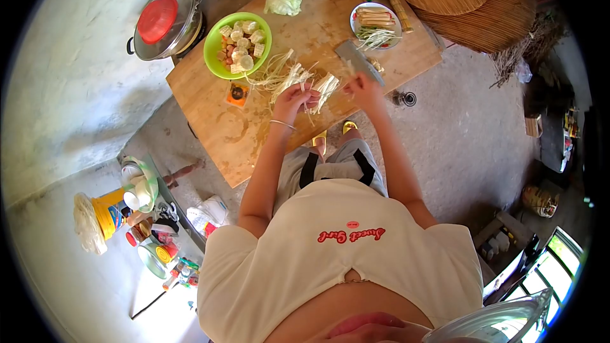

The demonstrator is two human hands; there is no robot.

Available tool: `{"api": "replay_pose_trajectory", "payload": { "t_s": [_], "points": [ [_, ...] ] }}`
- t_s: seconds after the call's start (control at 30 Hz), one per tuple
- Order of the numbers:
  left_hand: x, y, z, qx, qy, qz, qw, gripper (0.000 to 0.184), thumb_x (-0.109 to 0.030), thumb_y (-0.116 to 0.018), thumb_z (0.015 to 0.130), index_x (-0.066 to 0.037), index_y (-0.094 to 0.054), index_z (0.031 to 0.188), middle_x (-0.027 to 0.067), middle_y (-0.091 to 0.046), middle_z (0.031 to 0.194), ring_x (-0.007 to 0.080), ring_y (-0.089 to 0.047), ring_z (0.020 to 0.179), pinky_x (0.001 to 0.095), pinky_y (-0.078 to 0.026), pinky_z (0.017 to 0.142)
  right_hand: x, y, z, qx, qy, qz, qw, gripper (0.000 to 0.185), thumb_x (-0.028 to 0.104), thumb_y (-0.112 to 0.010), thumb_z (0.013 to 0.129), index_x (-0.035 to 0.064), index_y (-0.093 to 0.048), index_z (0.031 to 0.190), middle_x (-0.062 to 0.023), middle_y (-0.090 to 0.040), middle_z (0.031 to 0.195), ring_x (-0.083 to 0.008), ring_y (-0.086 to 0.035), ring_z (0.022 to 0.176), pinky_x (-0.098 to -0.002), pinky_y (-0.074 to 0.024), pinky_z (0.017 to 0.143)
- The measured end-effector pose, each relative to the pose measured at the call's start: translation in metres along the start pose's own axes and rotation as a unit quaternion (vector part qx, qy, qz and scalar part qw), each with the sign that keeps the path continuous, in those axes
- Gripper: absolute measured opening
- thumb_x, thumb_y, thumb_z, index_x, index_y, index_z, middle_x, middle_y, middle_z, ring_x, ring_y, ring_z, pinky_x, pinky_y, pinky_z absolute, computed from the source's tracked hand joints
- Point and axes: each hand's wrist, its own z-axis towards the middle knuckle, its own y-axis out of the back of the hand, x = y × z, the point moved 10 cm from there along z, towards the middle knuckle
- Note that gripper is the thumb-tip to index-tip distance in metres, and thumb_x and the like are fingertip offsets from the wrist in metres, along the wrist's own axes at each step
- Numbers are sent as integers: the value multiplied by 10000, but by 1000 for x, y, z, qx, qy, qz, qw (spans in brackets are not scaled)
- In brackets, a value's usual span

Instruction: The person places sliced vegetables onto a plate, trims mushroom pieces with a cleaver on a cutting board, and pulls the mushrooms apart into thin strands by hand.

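Note:
My left hand (297, 100) is closed on pale shredded strands (324, 92) near the front edge of the wooden table (216, 124). More loose strands (276, 75) lie just beyond it. My right hand (365, 91) is a little to the right, blurred, beside a wide cleaver (360, 62) that lies on the table; whether its fingers hold anything is unclear. A green bowl (211, 57) with corn pieces and orange chunks stands at the left. At the right, a white plate (397, 33) bears pale sticks and green-white shreds.
A cabbage piece (283, 0) and an orange packet (237, 94) are on the table. A lidded pot (178, 38) stands at the back left. Round woven lids (486, 19) are at the back right. At the lower left is a cluttered shelf (187, 225).

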Motion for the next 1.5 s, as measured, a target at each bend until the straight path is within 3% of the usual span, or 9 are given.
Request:
{"api": "replay_pose_trajectory", "payload": {
  "t_s": [0.3, 0.6, 0.7, 0.9, 0.97, 1.17, 1.27, 1.33, 1.5],
  "points": [
    [35, 7, 15, -12, 65, -230, 971, 218, -98, -510, 826, 1, -528, 1020, 90, -595, 863, 220, -577, 854, 354, -470, 825, 3, -13, 2, 16, -67, 214, 974, 177, 174, -524, 827, 0, -544, 801, -106, -624, 664, -201, -628, 606, -293, -481, 554],
    [56, -32, 30, 150, 63, -212, 963, 187, -113, -490, 846, -8, -533, 995, 87, -589, 880, 201, -565, 885, 317, -450, 815, 15, -50, -15, 57, -22, -41, 997, 213, 237, -512, 825, 25, -511, 808, -137, -584, 617, -286, -593, 571, -372, -451, 523],
    [70, -32, 39, 14, 63, -185, 981, 177, -103, -494, 843, -7, -538, 985, 92, -589, 885, 201, -564, 905, 307, -445, 827, 15, -39, -17, 45, -37, -118, 991, 204, 237, -489, 824, 34, -497, 801, -149, -587, 646, -352, -577, 603, -423, -444, 539],
    [68, -33, 86, -23, 63, -196, 978, 130, -91, -483, 838, 10, -518, 912, 90, -586, 791, 182, -576, 707, 316, -493, 692, -11, -22, -25, 69, -54, -19, 996, 359, 216, -539, 809, 28, -475, 1108, -202, -594, 837, -319, -596, 789, -376, -477, 658],
    [62, -45, 111, 55, 114, -192, 973, 276, -81, -426, 848, 4, -490, 1103, 85, -581, 833, 198, -570, 750, 358, -484, 735, -31, -13, -33, 73, -107, 216, 968, 432, 154, -536, 827, 16, -404, 1215, -154, -568, 1006, -232, -581, 896, -327, -483, 719],
    [0, -118, 199, 135, 109, 10, 985, 304, -125, -443, 851, -25, -486, 1135, 60, -575, 766, 134, -522, 561, 240, -435, 474, -69, 35, -56, -21, -157, 445, 881, 288, 136, -478, 875, 26, -459, 1141, -54, -559, 971, -144, -540, 914, -277, -490, 693],
    [-2, -164, 255, 180, 50, 262, 947, 373, -179, -498, 842, -10, -469, 1174, 88, -603, 862, 162, -571, 691, 271, -469, 590, -81, 49, -70, -10, -180, 410, 894, 267, 152, -477, 878, 13, -471, 1106, -64, -562, 947, -136, -547, 888, -271, -490, 695],
    [-5, -199, 282, 211, -149, 519, 815, 467, -259, -553, 822, -11, -456, 1207, 116, -602, 991, 198, -573, 880, 297, -454, 769, -94, 50, -77, -14, -185, 425, 886, 260, 157, -477, 879, 10, -477, 1093, -65, -564, 941, -133, -549, 884, -269, -490, 691],
    [9, -175, 324, 173, -77, 570, 800, 467, -361, -587, 796, -26, -547, 1119, 108, -603, 1032, 193, -559, 945, 271, -417, 834, -105, 53, -84, -10, -192, 442, 876, 217, 173, -478, 880, 13, -511, 1023, -56, -581, 895, -130, -563, 850, -262, -488, 680]
  ]
}}
